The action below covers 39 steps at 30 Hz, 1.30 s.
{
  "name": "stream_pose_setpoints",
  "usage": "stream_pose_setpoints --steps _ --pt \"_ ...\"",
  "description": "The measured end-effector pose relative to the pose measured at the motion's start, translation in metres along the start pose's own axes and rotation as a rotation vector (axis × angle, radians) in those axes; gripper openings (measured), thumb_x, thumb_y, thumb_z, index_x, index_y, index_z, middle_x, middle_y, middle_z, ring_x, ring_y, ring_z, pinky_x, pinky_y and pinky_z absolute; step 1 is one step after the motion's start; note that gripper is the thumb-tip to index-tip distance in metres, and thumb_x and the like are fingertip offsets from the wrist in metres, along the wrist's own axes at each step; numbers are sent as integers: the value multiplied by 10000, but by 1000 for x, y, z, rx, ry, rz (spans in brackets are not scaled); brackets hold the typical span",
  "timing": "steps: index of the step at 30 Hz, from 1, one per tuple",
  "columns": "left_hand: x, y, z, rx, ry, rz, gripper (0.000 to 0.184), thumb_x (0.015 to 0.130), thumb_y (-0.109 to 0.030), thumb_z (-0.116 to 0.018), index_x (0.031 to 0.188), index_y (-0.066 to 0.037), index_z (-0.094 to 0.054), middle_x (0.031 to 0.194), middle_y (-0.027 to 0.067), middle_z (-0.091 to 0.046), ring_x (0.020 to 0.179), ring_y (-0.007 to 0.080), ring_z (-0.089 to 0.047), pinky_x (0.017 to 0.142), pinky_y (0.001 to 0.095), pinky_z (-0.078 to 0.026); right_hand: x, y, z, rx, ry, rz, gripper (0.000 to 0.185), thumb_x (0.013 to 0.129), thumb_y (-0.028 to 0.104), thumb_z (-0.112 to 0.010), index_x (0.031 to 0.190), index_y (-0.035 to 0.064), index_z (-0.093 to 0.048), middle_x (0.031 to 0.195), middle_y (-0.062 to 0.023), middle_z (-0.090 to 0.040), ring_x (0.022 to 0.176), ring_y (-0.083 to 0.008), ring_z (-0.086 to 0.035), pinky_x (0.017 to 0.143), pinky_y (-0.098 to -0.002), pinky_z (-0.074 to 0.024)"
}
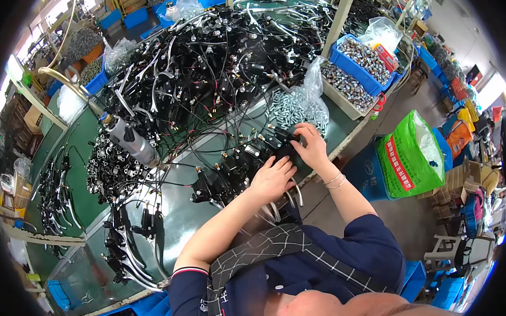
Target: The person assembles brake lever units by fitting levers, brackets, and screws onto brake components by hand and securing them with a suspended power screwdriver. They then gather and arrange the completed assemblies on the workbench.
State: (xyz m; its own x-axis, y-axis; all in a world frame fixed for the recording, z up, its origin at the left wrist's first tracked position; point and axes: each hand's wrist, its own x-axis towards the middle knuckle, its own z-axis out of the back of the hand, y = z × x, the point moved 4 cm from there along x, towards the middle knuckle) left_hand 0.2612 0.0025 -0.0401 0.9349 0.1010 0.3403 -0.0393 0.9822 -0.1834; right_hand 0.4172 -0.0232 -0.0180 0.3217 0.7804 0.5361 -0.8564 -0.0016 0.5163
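Observation:
In a row along the bench's near edge lie several black brake levers [235, 165] with silver blades and thin cables. My left hand [273, 179] rests over the right part of this row, its fingers extended and slightly apart against the black bodies. Just to its right, my right hand [311, 146] has its thumb and fingers bent around a black brake lever [287, 139] at the row's end. Parts of that lever are hidden under the fingers. Silver blades [298, 196] stick out toward me below my hands. Beyond my right hand lies a heap of silver bolts [287, 109] on clear plastic.
A large pile of brake levers [205, 65] covers the back of the bench. An air screwdriver [131, 141] hangs at the left above small black clamps [111, 174]. A blue bin [361, 59] of metal parts stands at the right, above a green bag [411, 152] on the floor.

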Motion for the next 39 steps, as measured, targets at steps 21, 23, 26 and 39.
stream_pose_setpoints --steps 21,23,26,39 --pt "-33 5 10 29 3 28 520 816 -325 -581 1223 -13 -496 1327 121 -455 1268 246 -383 1056 388 -289 -27 51 17 -146 -57 159 217 734 120 -674 918 86 -564 998 -91 -584 818 -264 -601 633 -345 -494" --pt "-33 5 10 25 -8 30 499 813 -289 -580 1221 -13 -498 1328 122 -454 1266 246 -387 1057 389 -291 -54 52 12 38 233 -83 156 766 174 -658 869 82 -586 857 -91 -614 722 -268 -613 597 -350 -491" --pt "-33 6 12 -16 1 36 428 791 -201 -582 1181 -33 -532 1307 115 -476 1258 255 -399 1051 392 -300 -87 64 -4 24 380 -111 211 782 268 -635 869 79 -600 806 -88 -621 689 -263 -623 559 -352 -481" --pt "-22 41 42 196 -25 328 419 781 -192 -621 1149 -26 -507 1076 116 -572 1028 239 -548 942 394 -379 -84 66 -14 18 373 -290 267 686 185 -601 925 68 -594 740 -90 -607 705 -289 -610 629 -399 -483"
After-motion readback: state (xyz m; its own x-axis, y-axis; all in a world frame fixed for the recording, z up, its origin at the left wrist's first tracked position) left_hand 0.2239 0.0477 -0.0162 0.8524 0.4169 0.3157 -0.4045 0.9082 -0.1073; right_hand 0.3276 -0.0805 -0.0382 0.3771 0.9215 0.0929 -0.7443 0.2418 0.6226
